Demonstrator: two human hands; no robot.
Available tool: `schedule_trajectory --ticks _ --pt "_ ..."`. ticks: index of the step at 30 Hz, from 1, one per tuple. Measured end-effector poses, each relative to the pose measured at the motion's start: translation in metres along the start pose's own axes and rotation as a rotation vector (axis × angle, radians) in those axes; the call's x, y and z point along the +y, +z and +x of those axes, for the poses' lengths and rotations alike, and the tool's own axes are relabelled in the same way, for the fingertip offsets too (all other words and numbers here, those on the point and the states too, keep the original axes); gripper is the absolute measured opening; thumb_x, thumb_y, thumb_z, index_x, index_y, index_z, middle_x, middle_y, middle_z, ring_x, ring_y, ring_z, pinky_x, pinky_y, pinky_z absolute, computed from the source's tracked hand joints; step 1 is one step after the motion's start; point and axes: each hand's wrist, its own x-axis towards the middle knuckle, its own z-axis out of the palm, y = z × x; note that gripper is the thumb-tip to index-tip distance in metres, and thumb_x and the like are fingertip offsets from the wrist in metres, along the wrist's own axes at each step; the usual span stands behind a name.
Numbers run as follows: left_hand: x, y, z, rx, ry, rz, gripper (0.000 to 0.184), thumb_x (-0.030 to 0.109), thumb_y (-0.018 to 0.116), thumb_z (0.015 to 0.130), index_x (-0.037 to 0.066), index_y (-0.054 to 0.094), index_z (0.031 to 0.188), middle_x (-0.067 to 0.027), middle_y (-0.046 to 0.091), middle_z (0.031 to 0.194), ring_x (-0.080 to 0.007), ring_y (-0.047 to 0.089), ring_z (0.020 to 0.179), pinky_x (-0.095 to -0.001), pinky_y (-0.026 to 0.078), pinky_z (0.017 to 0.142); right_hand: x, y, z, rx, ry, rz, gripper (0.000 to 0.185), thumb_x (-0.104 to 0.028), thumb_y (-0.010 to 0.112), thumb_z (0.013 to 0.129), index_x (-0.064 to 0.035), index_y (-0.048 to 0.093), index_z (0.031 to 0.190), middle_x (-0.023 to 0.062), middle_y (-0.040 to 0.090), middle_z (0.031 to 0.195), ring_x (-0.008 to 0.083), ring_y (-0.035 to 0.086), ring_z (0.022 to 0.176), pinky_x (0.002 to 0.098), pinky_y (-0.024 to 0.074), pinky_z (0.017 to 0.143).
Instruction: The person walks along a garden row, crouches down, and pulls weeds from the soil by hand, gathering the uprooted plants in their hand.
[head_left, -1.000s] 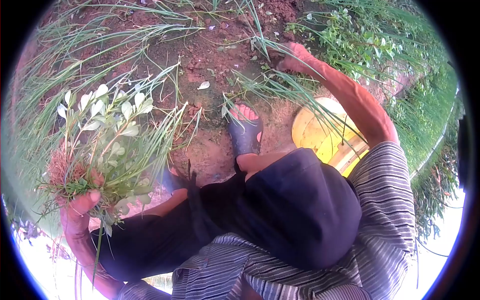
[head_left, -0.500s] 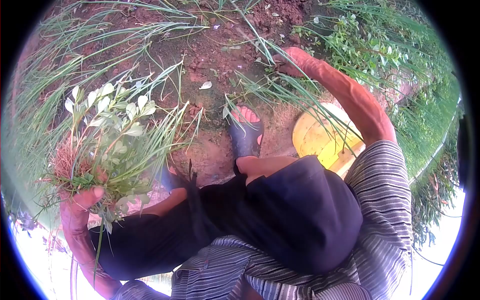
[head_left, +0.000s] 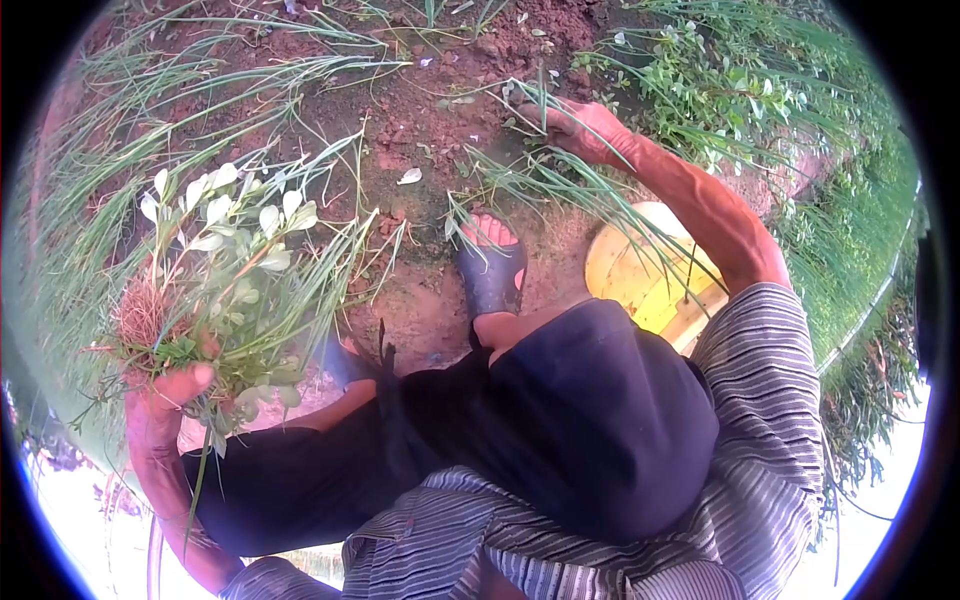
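My left hand [head_left: 175, 390] is closed around a bunch of uprooted weeds [head_left: 240, 235] with pale rounded leaves, some thin green blades and a tangle of reddish-brown roots. It holds the bunch up beside my left knee. My right hand [head_left: 585, 130] reaches down to the soil [head_left: 430, 125] among long, thin onion-like leaves [head_left: 560, 185]. Its fingers are bent together at ground level, and a few green blades cross in front of them. What lies between the fingertips is too small and covered to make out.
A yellow plastic container [head_left: 640, 270] lies by my right knee, under some long leaves. My foot in a dark shoe [head_left: 492, 270] stands on the soil. Rows of onion-like plants [head_left: 230, 85] grow at the left, and leafy weeds [head_left: 720, 95] at the right.
My right hand has shifted a little to the left along the soil, and the long blade that stretched upward from it no longer stands there. My left hand keeps its bunch, barely moved.
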Motion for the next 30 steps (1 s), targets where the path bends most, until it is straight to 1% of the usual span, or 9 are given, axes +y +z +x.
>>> schedule_trajectory --ticks 2,6,7,11,16,20,24,27,30 --pt "-0.005 0.004 0.003 0.039 0.024 -0.006 0.069 0.015 0.083 0.058 0.001 0.054 0.119 -0.0092 0.065 0.092 -0.0218 0.062 0.086 -0.0353 0.05 0.082 0.001 -0.004 0.006 -0.007 -0.058 -0.136 0.043 -0.024 0.06 0.084 -0.023 0.049 0.125 0.015 0.062 0.096 0.0355 0.065 0.074 0.0444 0.0538 0.059" --pt "0.005 0.001 -0.001 -0.023 -0.103 0.05 0.068 0.014 0.082 0.059 0.001 0.053 0.119 -0.009 0.065 0.094 -0.0221 0.062 0.087 -0.0348 0.049 0.083 0.019 0.011 0.006 -0.171 -0.07 -0.214 0.04 -0.027 0.056 0.087 -0.0241 0.049 0.126 0.0169 0.065 0.083 0.0365 0.065 0.071 0.0456 0.0528 0.058" --pt "0.0 0.003 -0.001 0.0 0.011 0.027 0.069 0.012 0.082 0.059 0.001 0.053 0.121 -0.0091 0.066 0.095 -0.0218 0.062 0.089 -0.0352 0.049 0.085 0.025 0.012 0.004 -0.177 -0.083 -0.235 0.04 -0.027 0.055 0.088 -0.0242 0.048 0.127 0.0171 0.065 0.081 0.0367 0.064 0.071 0.0457 0.0527 0.058" --pt "-0.008 -0.002 0.002 -0.017 -0.063 0.006 0.073 0.012 0.082 0.058 0.001 0.052 0.123 -0.0098 0.065 0.098 -0.0219 0.062 0.092 -0.0357 0.049 0.087 0.034 0.023 -0.002 -0.121 -0.168 -0.096 0.042 -0.028 0.054 0.089 -0.0222 0.047 0.13 0.0169 0.063 0.092 0.0361 0.064 0.07 0.0462 0.0522 0.059" --pt "-0.006 -0.002 -0.002 -0.012 -0.035 0.086 0.083 0.013 0.08 0.058 0.0 0.044 0.131 -0.0099 0.064 0.102 -0.0227 0.061 0.095 -0.0347 0.048 0.087 0.015 0.002 0.003 -0.197 -0.103 -0.256 0.044 -0.028 0.055 0.089 -0.0235 0.046 0.131 0.016 0.061 0.098 0.0357 0.064 0.07 0.0456 0.0523 0.059" --pt "-0.016 -0.016 -0.004 -0.036 -0.019 0.129 0.083 0.013 0.08 0.058 0.0 0.044 0.131 -0.0105 0.063 0.105 -0.023 0.062 0.093 -0.0344 0.049 0.085 0.002 -0.025 -0.012 -0.136 0.016 -0.214 0.034 -0.025 0.056 0.088 -0.0173 0.053 0.121 0.014 0.059 0.102 0.0344 0.064 0.075 0.0431 0.0542 0.062" --pt "-0.018 -0.01 -0.004 -0.001 0.03 0.039 0.08 0.012 0.078 0.058 0.0 0.046 0.13 -0.0107 0.063 0.104 -0.0222 0.062 0.092 -0.0352 0.05 0.083 0.009 -0.035 -0.009 0.25 0.3 -0.279 0.033 -0.018 0.058 0.085 -0.0099 0.054 0.117 0.016 0.059 0.101 0.0338 0.065 0.08 0.0408 0.0568 0.063" --pt "-0.006 -0.003 -0.008 -0.009 0.044 0.042 0.071 0.02 0.086 0.055 0.002 0.055 0.116 -0.007 0.065 0.087 -0.0195 0.063 0.084 -0.0339 0.051 0.078 0.018 -0.036 -0.002 0.112 0.405 -0.302 0.029 -0.013 0.054 0.086 -0.0035 0.051 0.113 0.025 0.058 0.104 0.0389 0.065 0.083 0.0437 0.0562 0.065" --pt "-0.019 -0.015 -0.006 -0.06 0.057 0.091 0.083 0.014 0.079 0.057 0.001 0.045 0.131 -0.0105 0.062 0.104 -0.0226 0.061 0.093 -0.0357 0.05 0.084 0.025 -0.028 0.003 0.002 0.639 -0.286 0.032 -0.012 0.054 0.087 -0.0019 0.046 0.116 0.0316 0.056 0.108 0.0428 0.064 0.09 0.0457 0.0552 0.072"
